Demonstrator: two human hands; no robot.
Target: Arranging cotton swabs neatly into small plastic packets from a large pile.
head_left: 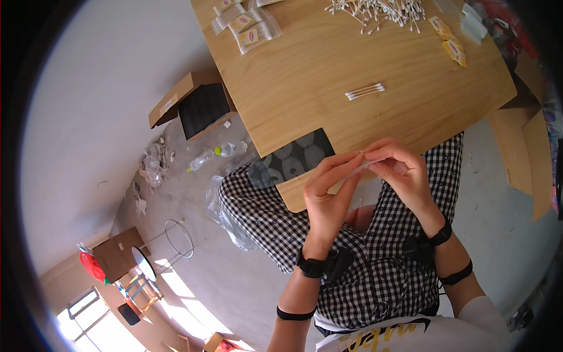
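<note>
Near the table's front edge, my left hand (328, 190) and my right hand (406, 176) meet with fingertips pinched together. Between them is a thin, clear plastic bag (368, 165), mostly hidden by the fingers. Just beyond, a small row of cotton swabs (365, 91) lies on the wooden table (311, 76). A large loose heap of cotton swabs (381, 10) spreads at the far edge. Filled clear bags of swabs with yellow labels (249, 28) are piled at the far left. Yellow cards or labels (450, 47) lie at the far right, beside clear plastic bags (474, 24).
A dark patterned sheet (293, 157) lies over the table's near left corner. Open cardboard boxes stand on the floor at left (199, 102) and right (519, 152). Plastic bottles (229, 149) and crumpled clear plastic (226, 217) lie on the floor left of my legs.
</note>
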